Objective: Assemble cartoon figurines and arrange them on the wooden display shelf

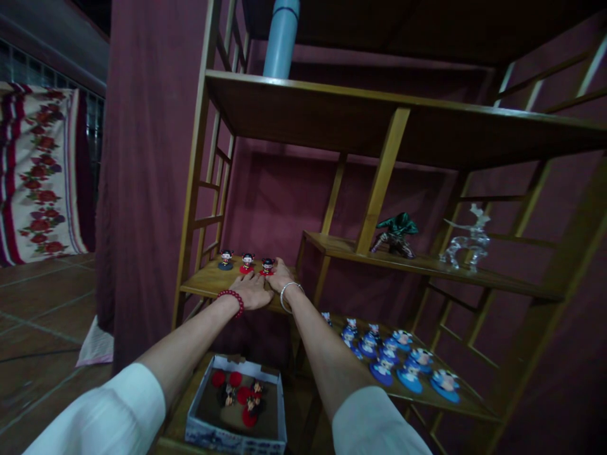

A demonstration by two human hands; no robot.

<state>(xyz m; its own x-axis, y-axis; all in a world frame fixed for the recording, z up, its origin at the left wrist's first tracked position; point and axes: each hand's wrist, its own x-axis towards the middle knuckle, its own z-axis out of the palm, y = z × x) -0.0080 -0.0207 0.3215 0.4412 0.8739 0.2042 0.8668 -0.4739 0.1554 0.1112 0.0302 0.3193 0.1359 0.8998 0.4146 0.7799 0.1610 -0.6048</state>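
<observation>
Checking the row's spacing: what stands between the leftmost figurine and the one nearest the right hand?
One middle figurine, red-based, stands between the leftmost figurine and the end figurine by the right hand, in the head view.

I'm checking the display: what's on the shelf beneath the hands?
Three black-haired figurines stand in a row on the shelf; what lies under the left hand and right hand is covered.

Three dolls (247, 261) are showing black and red.
One stand (224, 266) is looking grey, two are looking red; the cloth (42, 177) is showing red roses on white, the bottle (282, 44) is looking pale blue, beads (241, 304) are looking red.
</observation>
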